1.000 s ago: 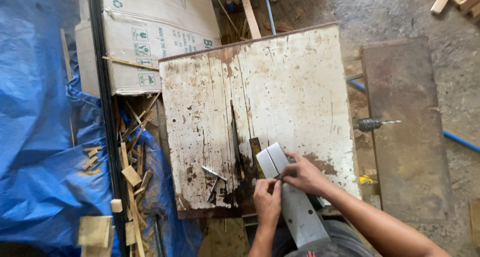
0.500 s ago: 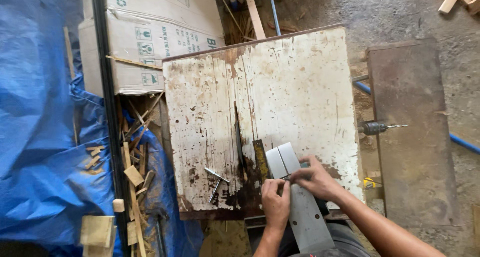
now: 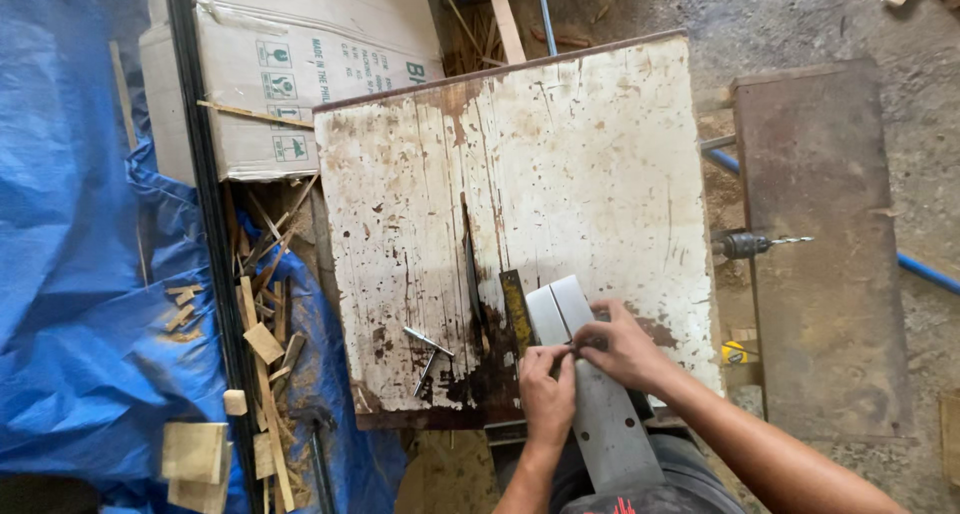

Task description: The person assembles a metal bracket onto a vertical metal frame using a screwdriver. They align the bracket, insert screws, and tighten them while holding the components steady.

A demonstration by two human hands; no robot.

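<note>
A long grey metal strip lies with its far end on the near edge of a worn white table and runs back toward my lap. My left hand presses on its left side, fingers curled onto it. My right hand grips it from the right, fingertips near the groove down its middle. A narrow yellowish bar lies just left of the strip. A saw slot cuts the table beside it.
Two small metal pins lie on the table's near left. A drill chuck with bit sticks out at the right over a rusty plate. A cardboard box, blue tarp and wood scraps fill the left.
The view has shifted slightly. Both hands stay on the grey strip; my left hand has edged up closer to my right hand's fingertips.
</note>
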